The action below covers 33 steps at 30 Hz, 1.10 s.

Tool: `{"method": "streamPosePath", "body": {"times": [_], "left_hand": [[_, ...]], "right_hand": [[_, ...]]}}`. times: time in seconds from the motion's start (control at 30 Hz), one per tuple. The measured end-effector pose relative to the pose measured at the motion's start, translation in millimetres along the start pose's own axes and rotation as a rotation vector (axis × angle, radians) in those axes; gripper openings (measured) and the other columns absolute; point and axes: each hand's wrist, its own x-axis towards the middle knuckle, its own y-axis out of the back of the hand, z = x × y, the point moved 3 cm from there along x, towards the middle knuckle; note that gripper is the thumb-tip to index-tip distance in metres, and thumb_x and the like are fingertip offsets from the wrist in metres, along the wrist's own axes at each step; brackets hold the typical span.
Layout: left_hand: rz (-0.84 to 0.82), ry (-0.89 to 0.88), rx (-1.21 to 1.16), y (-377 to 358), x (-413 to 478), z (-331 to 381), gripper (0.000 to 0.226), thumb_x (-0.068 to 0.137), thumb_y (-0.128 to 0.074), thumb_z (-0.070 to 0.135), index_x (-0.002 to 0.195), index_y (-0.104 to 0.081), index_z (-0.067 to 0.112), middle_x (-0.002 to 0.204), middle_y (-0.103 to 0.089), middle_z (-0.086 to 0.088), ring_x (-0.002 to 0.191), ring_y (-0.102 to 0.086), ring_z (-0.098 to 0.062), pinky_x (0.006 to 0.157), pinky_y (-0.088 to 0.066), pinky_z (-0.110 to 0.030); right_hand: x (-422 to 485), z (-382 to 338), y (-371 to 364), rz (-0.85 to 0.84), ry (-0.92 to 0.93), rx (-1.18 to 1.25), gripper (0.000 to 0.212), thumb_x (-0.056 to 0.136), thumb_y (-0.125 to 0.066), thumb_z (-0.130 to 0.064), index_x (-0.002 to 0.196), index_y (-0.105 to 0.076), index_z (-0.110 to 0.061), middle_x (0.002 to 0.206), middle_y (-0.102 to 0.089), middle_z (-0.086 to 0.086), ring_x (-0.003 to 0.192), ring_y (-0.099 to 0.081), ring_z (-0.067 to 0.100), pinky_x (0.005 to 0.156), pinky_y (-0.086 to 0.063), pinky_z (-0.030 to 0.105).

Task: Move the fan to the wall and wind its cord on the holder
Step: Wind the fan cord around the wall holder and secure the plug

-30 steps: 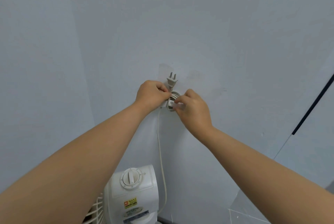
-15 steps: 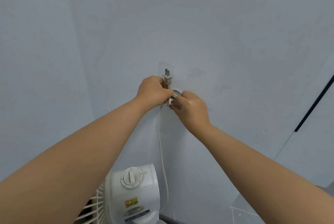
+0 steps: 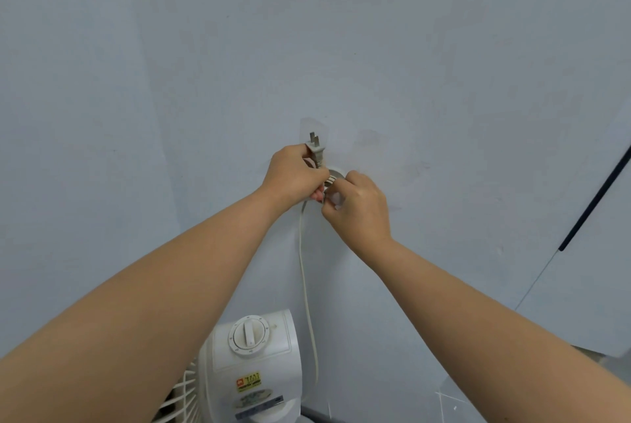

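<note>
- While my left hand (image 3: 292,172) pinches the plug (image 3: 317,151), prongs up, my right hand (image 3: 358,204) is closed on the coils at the holder (image 3: 334,172) on the wall (image 3: 409,64).
- I judge the winding nearly done: several turns sit on the holder, the plug not yet tucked.
- From it the cord (image 3: 305,272) hangs down to the fan (image 3: 254,364), already standing against the wall's foot.

A dark bar (image 3: 596,197) slants across the pale panel (image 3: 587,286) at about three o'clock, running from the right edge down toward the centre. At five o'clock a clear sheet (image 3: 454,402) with pale edges leans low. A dark strip (image 3: 317,415) lies at six o'clock.
</note>
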Motion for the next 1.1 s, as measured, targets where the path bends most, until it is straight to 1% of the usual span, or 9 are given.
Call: {"method": "streamPosePath", "body": {"times": [0.13, 0.27, 0.43, 0.57, 0.7, 0.77, 0.83, 1.0, 1.1], "left_hand": [[-0.035, -0.023, -0.041, 2.4, 0.4, -0.6, 0.015, 0.079, -0.050, -0.003, 0.072, -0.058, 0.008, 0.062, -0.064, -0.013, 0.050, -0.062, -0.021, 0.056, -0.056, -0.027], [-0.052, -0.049, -0.053, 3.3, 4.8, 0.1, 0.020, 0.072, -0.052, -0.009, 0.067, -0.060, 0.009, 0.061, -0.063, -0.009, 0.050, -0.061, -0.017, 0.057, -0.054, -0.025], [-0.048, -0.032, -0.107, 1.9, 8.1, -0.9, 0.016, 0.069, -0.054, -0.008, 0.068, -0.060, 0.007, 0.066, -0.063, -0.013, 0.058, -0.062, -0.022, 0.066, -0.056, -0.034], [-0.015, 0.016, -0.166, 1.5, 7.6, -5.8, 0.019, 0.069, -0.056, -0.009, 0.062, -0.058, 0.009, 0.056, -0.062, -0.005, 0.053, -0.061, -0.019, 0.062, -0.056, -0.031], [-0.008, 0.029, -0.177, 0.6, 7.6, -6.5, 0.021, 0.069, -0.056, -0.009, 0.060, -0.058, 0.010, 0.055, -0.061, -0.004, 0.054, -0.061, -0.019, 0.062, -0.056, -0.030], [-0.003, 0.031, -0.175, 0.6, 7.6, -6.8, 0.020, 0.069, -0.057, -0.008, 0.060, -0.057, 0.010, 0.055, -0.061, -0.004, 0.053, -0.061, -0.018, 0.060, -0.056, -0.029], [-0.002, 0.033, -0.183, 0.5, 7.9, -7.2, 0.019, 0.068, -0.057, -0.008, 0.061, -0.057, 0.010, 0.055, -0.060, -0.004, 0.053, -0.060, -0.018, 0.062, -0.056, -0.030], [-0.020, 0.033, -0.171, 1.7, 8.3, -6.3, 0.020, 0.069, -0.058, -0.008, 0.060, -0.057, 0.010, 0.055, -0.061, -0.003, 0.052, -0.060, -0.017, 0.062, -0.055, -0.029], [-0.040, 0.032, -0.176, 3.4, 8.6, -6.0, 0.018, 0.071, -0.058, -0.007, 0.062, -0.058, 0.008, 0.054, -0.062, -0.002, 0.053, -0.061, -0.017, 0.064, -0.057, -0.029]], "right_hand": [[-1.8, 3.5, -3.0, -0.022, -0.038, 0.033, 0.014, 0.057, -0.070, -0.001, 0.056, -0.057, -0.006, 0.057, -0.046, 0.006, 0.057, -0.034, 0.016, 0.050, -0.025, 0.024], [-2.8, 5.2, -2.1, -0.056, -0.034, 0.083, 0.007, 0.061, -0.071, -0.001, 0.064, -0.065, -0.004, 0.061, -0.050, 0.008, 0.059, -0.047, 0.023, 0.055, -0.029, 0.023], [-1.8, 7.9, -0.4, -0.087, -0.047, 0.128, 0.006, 0.065, -0.071, -0.004, 0.070, -0.068, -0.004, 0.064, -0.051, 0.008, 0.063, -0.049, 0.024, 0.057, -0.031, 0.024], [-3.0, 8.8, -1.4, -0.095, -0.062, 0.137, 0.007, 0.067, -0.071, -0.005, 0.073, -0.069, -0.002, 0.066, -0.050, 0.010, 0.064, -0.049, 0.025, 0.057, -0.032, 0.025], [-4.2, 9.1, -1.4, -0.123, -0.056, 0.147, 0.008, 0.072, -0.071, -0.006, 0.077, -0.069, -0.002, 0.070, -0.048, 0.010, 0.068, -0.047, 0.023, 0.058, -0.034, 0.027], [-4.1, 7.6, -0.2, -0.135, -0.067, 0.159, 0.009, 0.074, -0.071, -0.009, 0.078, -0.068, -0.002, 0.071, -0.045, 0.006, 0.071, -0.047, 0.022, 0.059, -0.036, 0.028], [-3.4, 4.8, 1.3, -0.130, -0.103, 0.172, 0.012, 0.074, -0.072, -0.013, 0.079, -0.068, -0.003, 0.073, -0.040, 0.000, 0.073, -0.044, 0.019, 0.063, -0.033, 0.024], [-3.7, 0.8, 1.2, -0.130, -0.161, 0.191, 0.008, 0.075, -0.070, -0.009, 0.080, -0.068, -0.003, 0.075, -0.039, -0.003, 0.076, -0.043, 0.017, 0.066, -0.032, 0.024], [-3.9, 0.5, 0.7, -0.156, -0.245, 0.243, 0.008, 0.076, -0.068, -0.010, 0.084, -0.068, -0.006, 0.073, -0.036, -0.010, 0.081, -0.043, 0.015, 0.070, -0.031, 0.020]]}}
